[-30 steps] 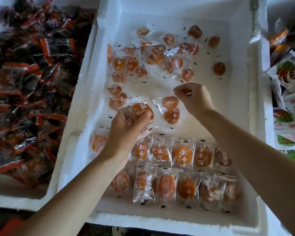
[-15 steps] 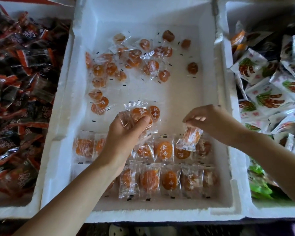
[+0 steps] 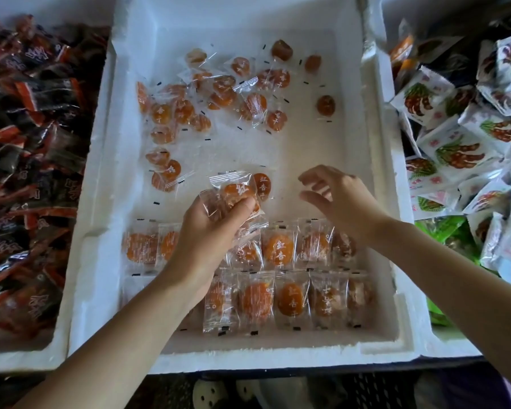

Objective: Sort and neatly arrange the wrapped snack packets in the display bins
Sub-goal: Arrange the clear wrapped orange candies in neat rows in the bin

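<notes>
A bunch of clear-wrapped dried-apricot packets (image 3: 233,194) sits clamped in the left hand (image 3: 207,234), held over the middle of the white foam bin (image 3: 101,231). The right hand (image 3: 342,202) hangs just beside it, fingers spread and holding nothing. The bunch looks slick and loosely stacked. I reckon a packet could slide from the grip and land askew, or the left forearm (image 3: 115,335), which crosses the two tidy rows (image 3: 289,299) at the bin's near end, could nudge them out of line. A loose scatter (image 3: 219,93) of the same packets lies at the far end. To the left, a second foam bin (image 3: 18,358) holds a heap of dark red-and-black packets (image 3: 27,143). To the right, white packets printed in green and red (image 3: 455,152) pile up.
</notes>
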A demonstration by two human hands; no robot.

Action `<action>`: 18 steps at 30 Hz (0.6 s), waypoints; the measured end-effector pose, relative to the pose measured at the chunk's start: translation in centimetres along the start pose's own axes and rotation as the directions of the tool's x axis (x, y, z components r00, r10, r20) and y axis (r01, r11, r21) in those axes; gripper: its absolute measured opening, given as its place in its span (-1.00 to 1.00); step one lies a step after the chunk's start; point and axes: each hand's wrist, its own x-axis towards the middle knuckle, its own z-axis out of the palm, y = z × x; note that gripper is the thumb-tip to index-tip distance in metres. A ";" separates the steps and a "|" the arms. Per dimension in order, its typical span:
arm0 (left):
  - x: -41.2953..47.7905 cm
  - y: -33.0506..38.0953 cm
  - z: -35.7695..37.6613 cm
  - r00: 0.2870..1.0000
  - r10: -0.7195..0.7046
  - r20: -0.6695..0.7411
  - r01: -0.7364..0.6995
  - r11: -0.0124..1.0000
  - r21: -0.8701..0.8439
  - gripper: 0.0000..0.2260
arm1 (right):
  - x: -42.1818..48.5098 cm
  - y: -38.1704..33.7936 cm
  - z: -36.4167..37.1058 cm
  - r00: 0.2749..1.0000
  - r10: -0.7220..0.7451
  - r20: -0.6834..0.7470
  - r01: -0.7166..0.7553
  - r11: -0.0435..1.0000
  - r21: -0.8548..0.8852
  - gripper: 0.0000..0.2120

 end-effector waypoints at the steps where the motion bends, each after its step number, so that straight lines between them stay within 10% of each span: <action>1: 0.0 0.1 -0.2 1.000 0.003 0.000 -0.003 1.000 -0.017 -0.83 | 0.8 -0.3 0.2 1.000 -0.013 -0.017 0.013 1.000 -0.004 -0.69; 10: 0.4 0.5 -2.4 0.997 -0.001 -0.081 -0.001 1.000 -0.023 -0.59 | 7.2 -2.6 4.8 0.990 0.043 0.131 -0.024 0.990 -0.142 -0.26; 18: 0.5 0.3 -2.9 0.993 -0.038 -0.115 0.035 0.999 -0.028 -0.53 | 6.9 -2.5 3.7 0.998 0.019 0.064 -0.015 0.998 -0.058 -0.72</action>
